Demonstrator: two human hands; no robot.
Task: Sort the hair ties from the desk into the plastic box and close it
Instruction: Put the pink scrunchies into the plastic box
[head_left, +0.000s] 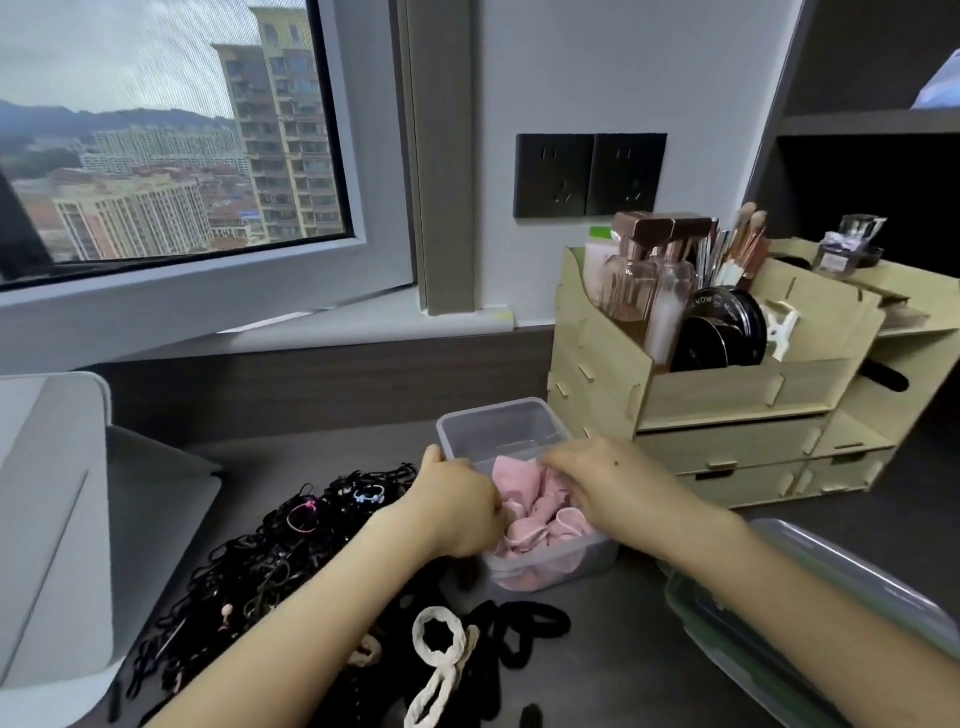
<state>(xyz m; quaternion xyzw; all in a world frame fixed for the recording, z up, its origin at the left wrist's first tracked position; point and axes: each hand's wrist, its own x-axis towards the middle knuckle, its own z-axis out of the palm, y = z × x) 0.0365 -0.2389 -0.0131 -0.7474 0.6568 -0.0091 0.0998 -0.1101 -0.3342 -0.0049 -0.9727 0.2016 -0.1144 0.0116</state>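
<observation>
A clear plastic box (498, 423) stands open on the dark desk, holding pink scrunchies (540, 514) in its near half. My left hand (457, 506) rests on the box's left rim, fingers curled against the pink fabric. My right hand (608, 480) reaches into the box from the right, fingers on the scrunchies. A heap of thin black hair ties (249, 561) lies left of the box. Thick black ties (524, 623) and a cream tie (441, 654) lie in front of it. The box lid (810, 597), green-edged, lies at the right.
A wooden cosmetics organiser (727, 405) with bottles and brushes stands right behind the box. A grey tablet or laptop stand (57, 499) occupies the left. A window and a wall socket are behind the desk.
</observation>
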